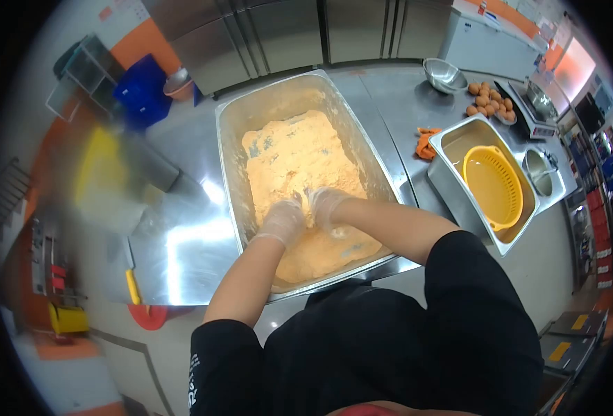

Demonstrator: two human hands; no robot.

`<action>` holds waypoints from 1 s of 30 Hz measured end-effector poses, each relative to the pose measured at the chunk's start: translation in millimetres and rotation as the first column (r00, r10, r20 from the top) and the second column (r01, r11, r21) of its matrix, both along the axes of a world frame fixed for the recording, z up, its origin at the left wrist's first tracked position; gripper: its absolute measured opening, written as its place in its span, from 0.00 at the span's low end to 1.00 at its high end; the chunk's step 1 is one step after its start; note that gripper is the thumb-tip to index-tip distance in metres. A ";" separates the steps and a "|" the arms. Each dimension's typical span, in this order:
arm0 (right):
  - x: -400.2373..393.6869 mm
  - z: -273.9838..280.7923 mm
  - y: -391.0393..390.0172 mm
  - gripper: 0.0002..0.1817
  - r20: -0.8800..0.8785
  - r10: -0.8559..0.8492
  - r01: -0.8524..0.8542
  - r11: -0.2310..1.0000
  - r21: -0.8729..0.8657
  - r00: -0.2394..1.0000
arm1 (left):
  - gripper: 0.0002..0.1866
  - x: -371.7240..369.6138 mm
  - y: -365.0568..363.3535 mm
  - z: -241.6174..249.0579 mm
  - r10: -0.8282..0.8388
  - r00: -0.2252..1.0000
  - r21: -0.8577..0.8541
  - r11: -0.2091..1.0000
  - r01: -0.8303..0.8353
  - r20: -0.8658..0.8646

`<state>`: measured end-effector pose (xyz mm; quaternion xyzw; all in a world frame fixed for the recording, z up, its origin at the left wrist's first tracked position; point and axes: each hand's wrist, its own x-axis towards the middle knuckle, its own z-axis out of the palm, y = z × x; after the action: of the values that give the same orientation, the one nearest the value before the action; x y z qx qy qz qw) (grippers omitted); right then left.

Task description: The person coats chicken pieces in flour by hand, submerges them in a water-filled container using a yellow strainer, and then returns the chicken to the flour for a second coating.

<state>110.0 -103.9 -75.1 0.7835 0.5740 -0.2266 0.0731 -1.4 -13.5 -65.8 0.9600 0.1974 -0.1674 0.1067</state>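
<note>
A deep steel pan (231,163) holds a spread of pale orange breading flour (299,149), with thin patches where grey metal shows through. Both of my hands wear clear plastic gloves and are down in the flour near the middle of the pan. My left hand (283,220) and my right hand (328,206) face each other, fingers curled inward. Between them stands a pale, flour-coated piece (308,208); its kind I cannot make out. The flour and the gloves partly hide my fingertips.
On the right, a steel container (455,177) holds a yellow plastic basket (494,187). Eggs (487,100), a steel bowl (445,75), an orange cloth (426,143) and a scale (532,121) lie beyond. A yellow-handled knife (132,277) rests at left.
</note>
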 end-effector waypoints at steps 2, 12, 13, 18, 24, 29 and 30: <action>9.9 7.7 3.0 0.31 -0.062 0.047 -0.052 0.996 -0.079 0.997 | 0.21 -10.0 -8.7 41.3 0.071 0.995 -0.088 0.994 -0.065 0.068; 14.5 9.8 8.5 0.33 -0.017 -0.167 0.158 0.891 0.426 0.986 | 0.42 -10.6 -2.8 46.2 0.109 0.993 0.082 0.991 -0.105 -0.049; 11.2 -12.3 16.3 0.33 0.084 -0.109 0.065 0.906 0.418 0.991 | 0.45 -7.0 -11.9 45.7 0.127 0.982 0.095 0.989 -0.115 -0.137; 33.8 2.5 32.0 0.27 -0.103 0.181 -0.185 0.982 -0.031 0.978 | 0.52 -8.8 4.5 52.5 0.153 0.932 -0.256 0.935 -0.244 -0.328; 62.2 70.0 15.4 0.12 0.006 0.005 -0.004 0.982 -0.188 1.000 | 0.38 -16.9 -7.0 80.2 0.245 0.961 -0.327 0.904 -0.275 -0.131; 48.7 22.4 19.2 0.14 0.014 0.050 -0.049 0.995 -0.083 0.999 | 0.20 -15.6 36.0 45.1 0.257 0.937 -0.099 0.966 -0.240 0.237; 31.3 24.5 20.3 0.15 -0.019 0.037 -0.039 0.993 -0.110 0.999 | 0.18 -16.8 39.8 40.2 0.186 0.937 -0.022 0.982 -0.189 0.296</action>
<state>141.3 -83.7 -50.6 0.7650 0.5762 -0.2633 0.1156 -18.2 26.3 -25.6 0.9514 0.2703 -0.0098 0.1473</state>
